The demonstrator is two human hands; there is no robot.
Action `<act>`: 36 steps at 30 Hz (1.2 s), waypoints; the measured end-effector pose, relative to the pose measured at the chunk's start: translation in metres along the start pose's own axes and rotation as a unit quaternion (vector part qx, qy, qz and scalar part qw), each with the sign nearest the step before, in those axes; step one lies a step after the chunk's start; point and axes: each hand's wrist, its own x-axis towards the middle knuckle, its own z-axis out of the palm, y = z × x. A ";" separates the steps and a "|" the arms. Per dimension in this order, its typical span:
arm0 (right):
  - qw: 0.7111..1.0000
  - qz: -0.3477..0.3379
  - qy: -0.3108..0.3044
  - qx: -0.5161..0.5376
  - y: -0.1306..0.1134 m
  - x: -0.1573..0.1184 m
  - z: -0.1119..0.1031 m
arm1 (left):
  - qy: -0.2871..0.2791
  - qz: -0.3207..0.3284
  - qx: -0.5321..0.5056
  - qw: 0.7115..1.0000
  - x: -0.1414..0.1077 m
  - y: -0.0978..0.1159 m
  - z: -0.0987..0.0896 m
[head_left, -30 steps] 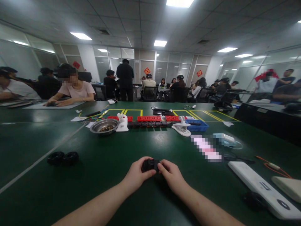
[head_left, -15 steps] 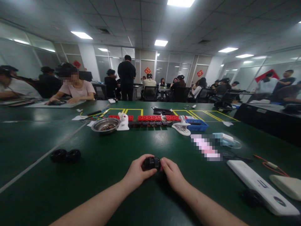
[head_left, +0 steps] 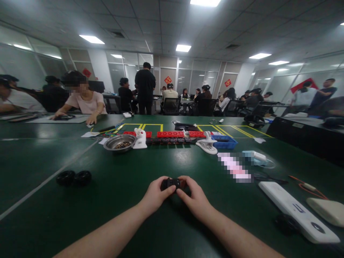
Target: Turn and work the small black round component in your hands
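Evidently, both forearms slant inward over the worktop (head_left: 120, 218)'s near side, where the left hand (head_left: 154, 193) and right hand (head_left: 195, 195) grasp a small black part (head_left: 171, 183) from either end, fingers curled behind it, thumbs in front. Bare green surface runs leftward to two black round pieces (head_left: 73, 178), rightward to a long white device (head_left: 292, 208) by the near right corner, and forward to a metal bowl (head_left: 107, 146) short of the far edge.

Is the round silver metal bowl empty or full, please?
Neither; the round silver metal bowl is partly filled. Small brass-coloured pieces lie at its bottom, and its bare inner wall shows above them.
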 end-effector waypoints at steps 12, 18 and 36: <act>0.999 0.041 -0.010 -0.019 0.013 0.007 0.003 | -0.018 -0.008 -0.013 1.000 -0.007 0.008 0.006; 0.998 0.025 -0.017 0.058 0.007 0.006 -0.001 | -0.026 -0.032 -0.040 0.998 -0.002 0.001 0.002; 0.999 0.028 -0.027 0.030 0.008 0.003 0.002 | 0.019 0.033 -0.067 0.997 -0.006 0.004 0.006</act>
